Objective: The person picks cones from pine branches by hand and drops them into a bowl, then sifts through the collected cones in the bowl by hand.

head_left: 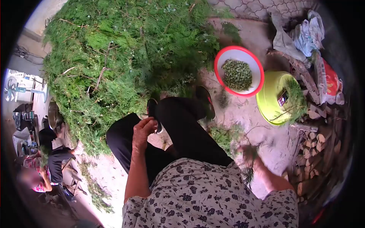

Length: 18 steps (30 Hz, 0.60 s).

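Note:
My left hand is above my left knee with the fingers pinched together; whatever is between them is too small to make out. Out to the right, over the ground beside my leg, my right hand is smeared by motion. Its fingers seem closed round an evergreen sprig, whose dark green tip shows below the hand. In front of my feet lies a large heap of cut evergreen branches with small pale berries. A white basin with a red rim holds many small green berries.
An upturned yellow-green tub carries a small dark box and a green sprig. Stacked firewood and plastic sacks line the right side. At the left, another person sits near a fan. Loose greenery lies near my right leg.

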{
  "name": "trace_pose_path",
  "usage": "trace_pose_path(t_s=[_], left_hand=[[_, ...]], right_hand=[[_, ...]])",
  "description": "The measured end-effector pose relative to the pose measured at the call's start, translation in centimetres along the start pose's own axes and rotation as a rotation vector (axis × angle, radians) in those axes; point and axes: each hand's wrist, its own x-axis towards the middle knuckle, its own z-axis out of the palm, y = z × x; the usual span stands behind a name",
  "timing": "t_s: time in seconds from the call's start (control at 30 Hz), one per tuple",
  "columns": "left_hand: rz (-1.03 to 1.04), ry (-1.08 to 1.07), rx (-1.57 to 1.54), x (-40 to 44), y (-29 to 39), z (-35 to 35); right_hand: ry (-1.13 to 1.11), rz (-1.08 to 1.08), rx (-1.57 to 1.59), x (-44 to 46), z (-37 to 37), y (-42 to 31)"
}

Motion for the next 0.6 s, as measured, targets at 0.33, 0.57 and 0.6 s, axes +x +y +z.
trace_pose_path(t_s=[0.33,0.57,0.6], left_hand=[[0.091,-0.12,0.25,-1.8,-0.5,3.8],[0.423,-0.275,1.048,-3.6,-0.7,4.0],[0.356,-0.296,1.083,-4.5,-0.2,4.9]], right_hand=[[1.001,-0.978,-0.301,-7.8,6.0,-24.0],[0.985,-0.905,-1.422,-2.7,13.5,-14.2],[0.986,-0.889,-1.705,-2.7,10.7,-15.0]])
